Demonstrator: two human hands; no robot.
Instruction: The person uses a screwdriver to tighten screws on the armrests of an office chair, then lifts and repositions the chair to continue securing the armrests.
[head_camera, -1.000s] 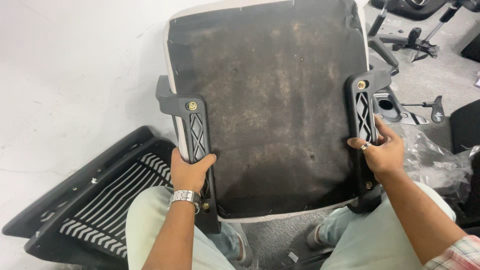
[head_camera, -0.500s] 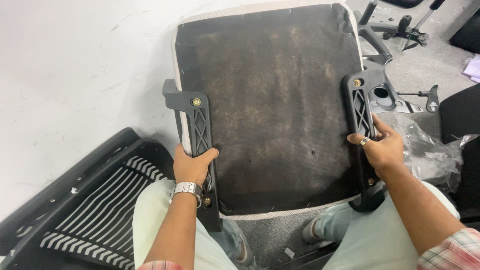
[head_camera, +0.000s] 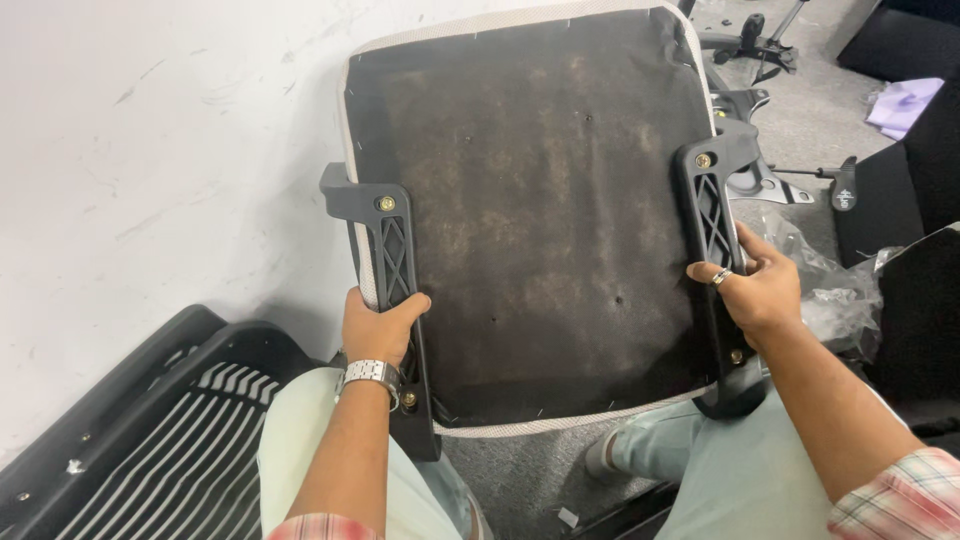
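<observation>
We see the upturned office-chair seat pan, dark fabric underside with pale stapled edging (head_camera: 530, 210), propped on the person's knees, top edge leaning toward the white wall (head_camera: 150, 150). Both black plastic armrest brackets with lattice ribs are on already: left bracket (head_camera: 392, 250) and right bracket (head_camera: 708, 205), each showing a brass bolt at top. No base plate on the middle, so we judge that part left. Left hand (head_camera: 378, 328) wrapped tight round its bracket; right hand (head_camera: 755, 285) clamped on the other. Brackets' long axes run away from us, parallel. Black slatted backrest frame (head_camera: 130, 440) lies lower left.
</observation>
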